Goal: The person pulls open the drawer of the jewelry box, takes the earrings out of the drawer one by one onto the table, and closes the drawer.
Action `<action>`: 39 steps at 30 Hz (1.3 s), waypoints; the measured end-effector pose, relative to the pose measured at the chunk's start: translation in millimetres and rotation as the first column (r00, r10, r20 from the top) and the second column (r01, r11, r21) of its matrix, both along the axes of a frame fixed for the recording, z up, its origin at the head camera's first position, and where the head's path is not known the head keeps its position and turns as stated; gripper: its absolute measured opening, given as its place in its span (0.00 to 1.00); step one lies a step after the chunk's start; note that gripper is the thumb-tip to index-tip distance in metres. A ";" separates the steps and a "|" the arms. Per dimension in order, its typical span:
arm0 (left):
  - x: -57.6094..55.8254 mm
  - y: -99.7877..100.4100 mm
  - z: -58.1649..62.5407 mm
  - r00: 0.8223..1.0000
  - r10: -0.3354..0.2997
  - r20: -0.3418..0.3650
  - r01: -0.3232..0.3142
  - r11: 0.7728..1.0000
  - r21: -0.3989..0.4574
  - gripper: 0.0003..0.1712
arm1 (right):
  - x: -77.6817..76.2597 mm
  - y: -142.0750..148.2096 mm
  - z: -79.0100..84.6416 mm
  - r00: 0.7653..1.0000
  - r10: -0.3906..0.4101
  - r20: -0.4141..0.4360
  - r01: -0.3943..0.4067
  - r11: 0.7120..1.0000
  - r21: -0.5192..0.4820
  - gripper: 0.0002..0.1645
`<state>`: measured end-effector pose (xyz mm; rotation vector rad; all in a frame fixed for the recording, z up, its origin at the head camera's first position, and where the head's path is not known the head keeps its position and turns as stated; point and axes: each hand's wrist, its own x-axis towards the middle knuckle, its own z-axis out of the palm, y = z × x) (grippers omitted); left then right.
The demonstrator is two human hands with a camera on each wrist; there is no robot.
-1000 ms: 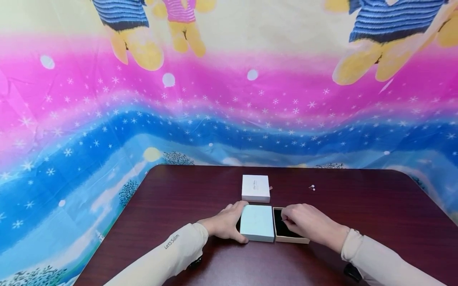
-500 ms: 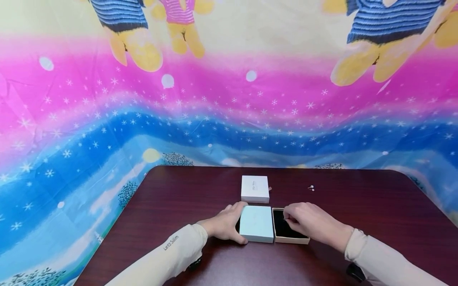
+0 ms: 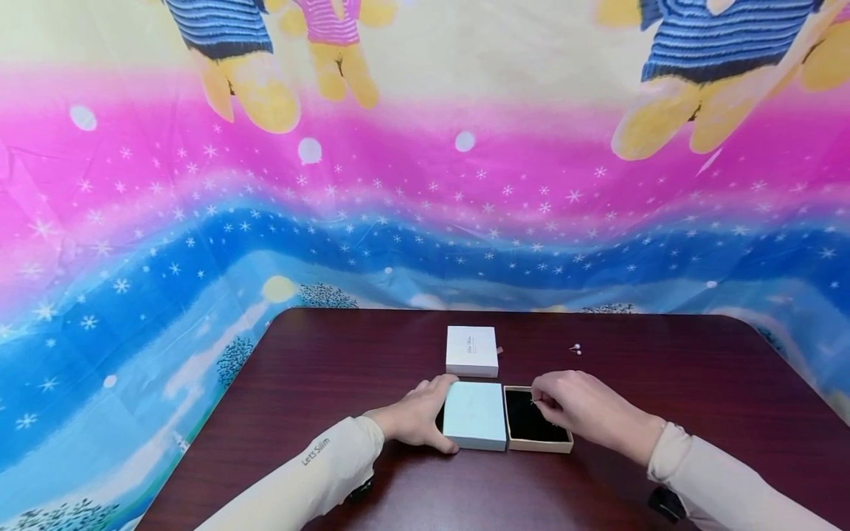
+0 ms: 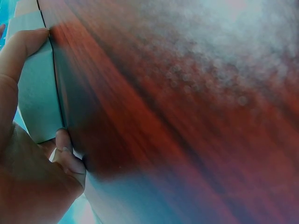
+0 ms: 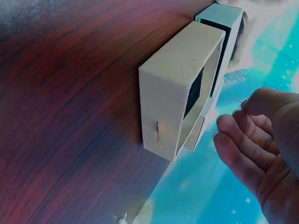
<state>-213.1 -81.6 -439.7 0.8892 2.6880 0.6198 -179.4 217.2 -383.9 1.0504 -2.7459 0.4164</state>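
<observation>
I'm seeing the left hand (image 3: 420, 417) gripping one smooth pale-blue box (image 3: 475, 414); one white box (image 3: 471, 351) sitting behind; one black-lined tray (image 3: 539, 446) lying alongside; the right hand (image 3: 584, 409) pinching one thin pin (image 5: 237, 99) above it; two round white beads (image 3: 576, 346) lying beyond.

PLACE: tabletop set, room type unclear | SIGNS: wood-grain table (image 3: 345, 361), snowflake-printed fabric backdrop (image 3: 425, 162)
</observation>
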 end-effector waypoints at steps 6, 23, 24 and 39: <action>0.6 -0.1 0.8 1.000 0.002 -0.002 -0.002 1.000 0.000 0.60 | -0.4 4.6 0.9 1.000 -0.013 -0.006 0.013 1.000 0.004 0.11; 0.5 0.0 0.6 1.000 0.002 -0.008 -0.002 1.000 -0.002 0.60 | -4.2 18.9 3.6 0.998 -0.054 -0.036 0.052 0.998 -0.045 0.11; 0.4 0.0 0.6 1.000 0.002 -0.008 -0.002 1.000 -0.003 0.60 | -4.6 19.6 3.6 0.998 -0.055 -0.041 0.053 0.998 -0.047 0.11; -0.1 0.1 -0.1 1.000 0.000 -0.007 0.000 1.000 -0.002 0.60 | -10.4 31.7 5.5 0.992 -0.103 -0.069 0.095 0.990 -0.105 0.10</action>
